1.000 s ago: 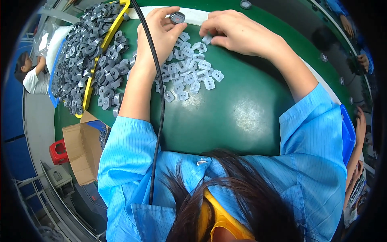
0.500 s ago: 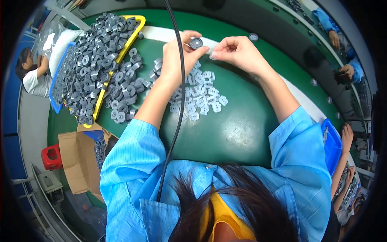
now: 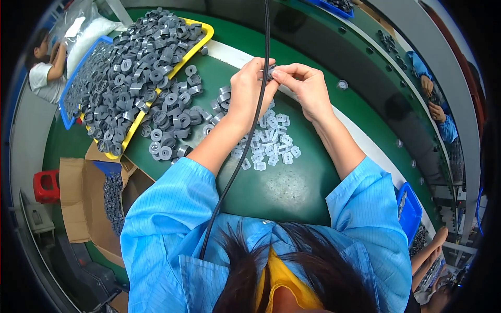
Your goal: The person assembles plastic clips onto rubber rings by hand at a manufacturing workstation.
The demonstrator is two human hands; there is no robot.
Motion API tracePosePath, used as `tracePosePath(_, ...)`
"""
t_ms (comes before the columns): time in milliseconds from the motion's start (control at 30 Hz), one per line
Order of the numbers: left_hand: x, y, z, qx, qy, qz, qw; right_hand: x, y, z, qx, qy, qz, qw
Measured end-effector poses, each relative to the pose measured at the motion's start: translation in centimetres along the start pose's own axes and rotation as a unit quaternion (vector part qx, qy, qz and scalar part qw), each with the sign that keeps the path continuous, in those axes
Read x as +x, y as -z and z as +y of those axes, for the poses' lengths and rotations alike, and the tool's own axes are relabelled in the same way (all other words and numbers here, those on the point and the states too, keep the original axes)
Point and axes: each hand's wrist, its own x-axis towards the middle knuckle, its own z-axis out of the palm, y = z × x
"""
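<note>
My left hand (image 3: pixel 249 89) and my right hand (image 3: pixel 305 86) meet above the green table (image 3: pixel 292 193), fingertips pinched together on a small grey ring part (image 3: pixel 271 73). Below the hands lies a scatter of small white clips (image 3: pixel 271 143). To the left, a heap of grey ring parts (image 3: pixel 141 78) fills a yellow tray (image 3: pixel 206 37) and spills onto the table toward my left wrist. A black cable (image 3: pixel 245 151) hangs down across my left forearm.
A blue tray (image 3: pixel 68 112) of grey parts sits left of the yellow one. An open cardboard box (image 3: pixel 83 203) with more parts stands at lower left beside a red stool (image 3: pixel 46 186). Other people work at the far left and right. A blue bin (image 3: pixel 409 211) is by my right elbow.
Both hands lifted from the white clips and drew together, now pinching the grey part between them. The view has shifted so the table and trays sit lower and more to the right.
</note>
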Motion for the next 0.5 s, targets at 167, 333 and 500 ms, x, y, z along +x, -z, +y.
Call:
tracePosePath(167,-0.3,0.0,-0.1,0.061,-0.147,0.028,0.987,0.7,0.9,-0.2,-0.085,0.051,0.015,0.995)
tracePosePath(333,-0.5,0.6,0.7,0.133,-0.214,-0.002,0.968,1.2,4.3,-1.3,0.058,-0.136,-0.169,0.974)
tracePosePath(500,0.5,1.6,-0.8,0.168,-0.3,-0.108,0.933,1.5,5.2,-2.1,-0.074,-0.171,-0.246,0.951)
